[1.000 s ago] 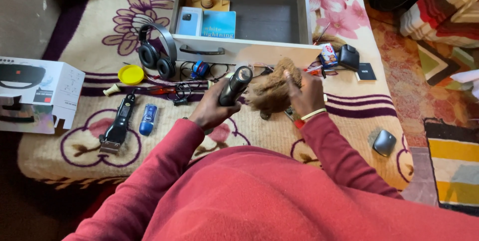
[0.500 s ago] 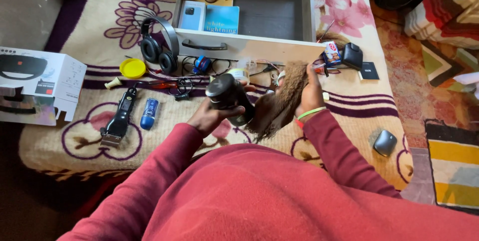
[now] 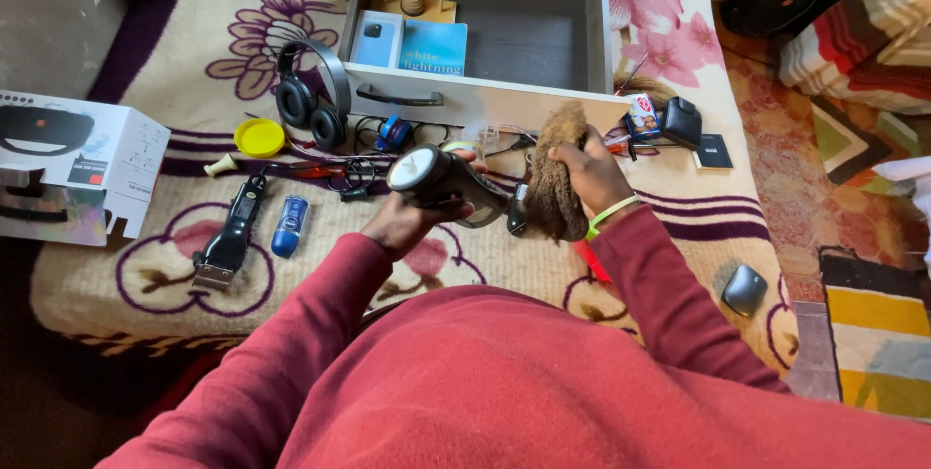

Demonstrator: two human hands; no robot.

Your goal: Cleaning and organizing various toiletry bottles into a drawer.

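My left hand (image 3: 407,219) grips a dark cylindrical device (image 3: 456,186) with a round pale end cap that faces up and left. My right hand (image 3: 587,170) holds a brown fuzzy cloth (image 3: 555,178) bunched against the device's other end. Both hands hover over the patterned bedcover (image 3: 136,265) just in front of the open grey drawer (image 3: 499,96). Red sleeves cover both arms, and a light green band circles my right wrist.
Black headphones (image 3: 312,100), a yellow lid (image 3: 258,137), a black hair clipper (image 3: 231,236) and a small blue bottle (image 3: 289,226) lie at the left. A white box (image 3: 73,173) sits at the left edge. A grey mouse (image 3: 745,289) rests at the right. Books lie in the drawer.
The device has turned in my left hand so its round cap now faces the camera. My right hand has drawn the cloth from hanging loose into a bunch against the device.
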